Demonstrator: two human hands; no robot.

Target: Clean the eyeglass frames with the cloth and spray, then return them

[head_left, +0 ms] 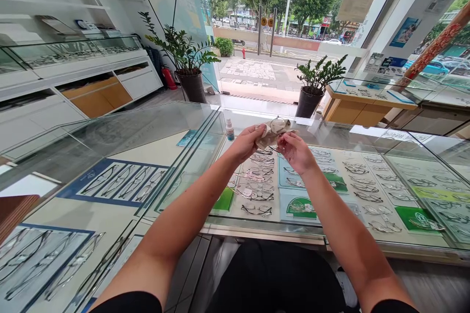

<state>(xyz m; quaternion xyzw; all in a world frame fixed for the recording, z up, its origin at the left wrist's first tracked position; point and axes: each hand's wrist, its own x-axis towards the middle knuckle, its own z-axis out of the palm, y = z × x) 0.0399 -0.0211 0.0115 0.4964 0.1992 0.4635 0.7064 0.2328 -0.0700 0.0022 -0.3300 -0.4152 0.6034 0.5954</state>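
Note:
Above the glass counter, my left hand [250, 141] is closed on a crumpled beige cloth [265, 144]. A pair of eyeglasses [278, 124] with a thin rim sits against this cloth, one round lens showing at the top. My right hand [298, 152] pinches the eyeglasses from the other side, close to the cloth's right end. Its fingertips partly cover the frame, so the exact grip point is hard to see. Left of the hands, a small white spray bottle [229, 130] with a blue label stands upright on the counter.
Rows of eyeglass frames [258, 189] lie inside the glass display counter [242, 227] under my arms. Another display section [121, 181] runs along the left. Beyond the counter stand two potted plants [193, 85] [309, 100] and a red fire extinguisher [169, 78].

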